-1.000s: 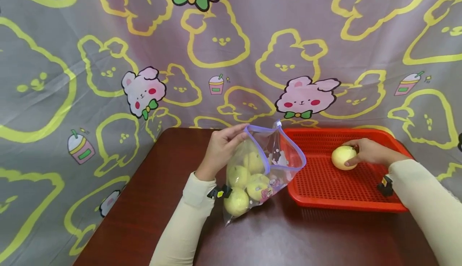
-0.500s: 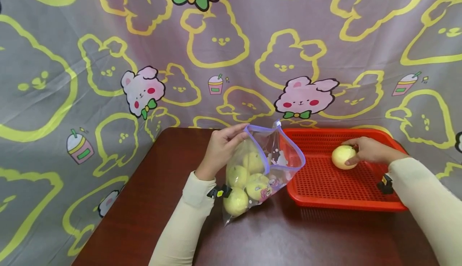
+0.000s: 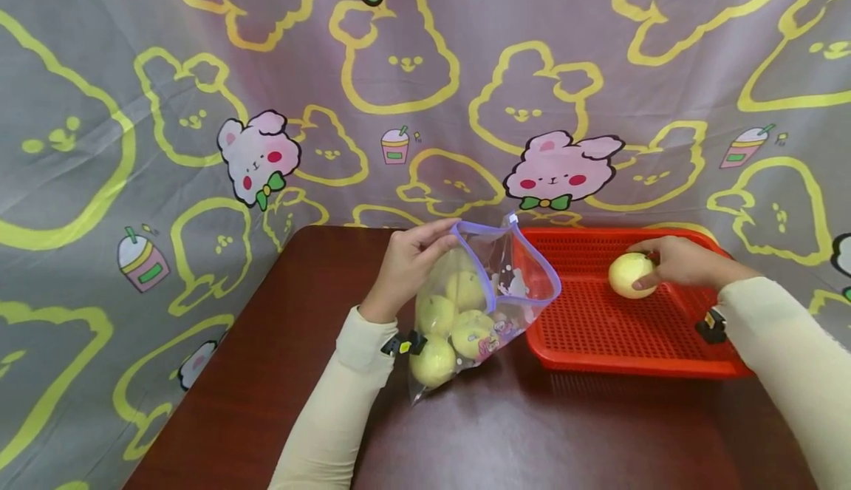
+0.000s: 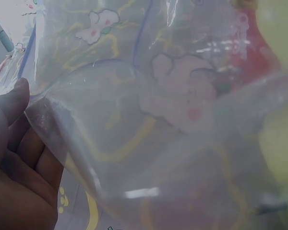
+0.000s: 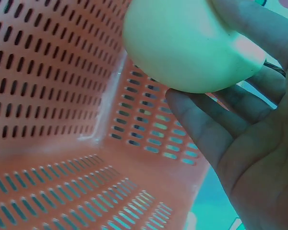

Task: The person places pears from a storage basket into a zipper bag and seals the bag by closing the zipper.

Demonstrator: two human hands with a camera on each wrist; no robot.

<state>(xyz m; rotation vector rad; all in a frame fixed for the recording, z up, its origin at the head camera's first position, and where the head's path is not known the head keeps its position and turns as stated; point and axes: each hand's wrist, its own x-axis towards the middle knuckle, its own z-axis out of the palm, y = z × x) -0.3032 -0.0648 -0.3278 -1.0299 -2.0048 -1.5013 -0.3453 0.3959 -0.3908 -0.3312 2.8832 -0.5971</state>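
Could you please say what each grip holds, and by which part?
Left grip: clear bag, by its purple-edged mouth. Right grip: yellow fruit, by its side.

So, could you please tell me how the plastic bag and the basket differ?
The plastic bag is clear with purple edging, while the basket is red and slotted. The plastic bag shows four yellow fruits inside; at the basket just one fruit shows, gripped by the right hand. Both are open.

Bag (image 3: 510, 327) left of basket (image 3: 592, 327); basket on table (image 3: 532, 431); four fruits (image 3: 433, 361) in bag; curtain (image 3: 372, 69) behind.
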